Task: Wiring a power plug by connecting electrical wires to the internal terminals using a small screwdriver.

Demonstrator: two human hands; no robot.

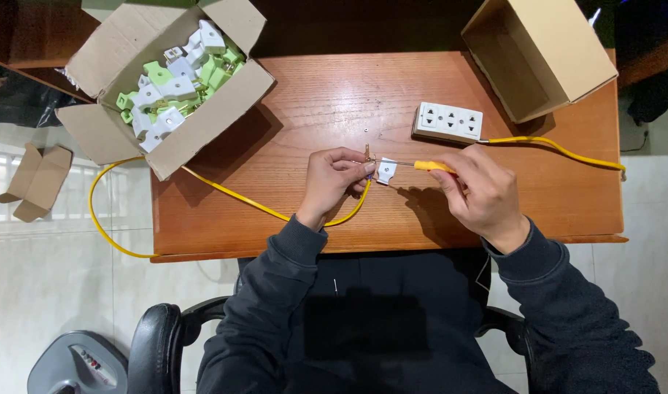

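Observation:
My left hand (pixel 335 178) pinches a small white plug part (pixel 386 171) with brass prongs, together with the end of a yellow cable (pixel 232 192), just above the wooden table (pixel 334 102). My right hand (pixel 480 191) grips a screwdriver with a yellow handle (pixel 431 166); its thin shaft points left into the plug part. Both hands are over the middle of the table, close together.
An open cardboard box (pixel 100 135) at the back left holds several white and green plug parts (pixel 175 84). A white socket strip (pixel 448 122) with a yellow lead lies behind my right hand. An empty cardboard box (pixel 567 51) stands at the back right. A folded carton (pixel 35 182) lies on the floor at left.

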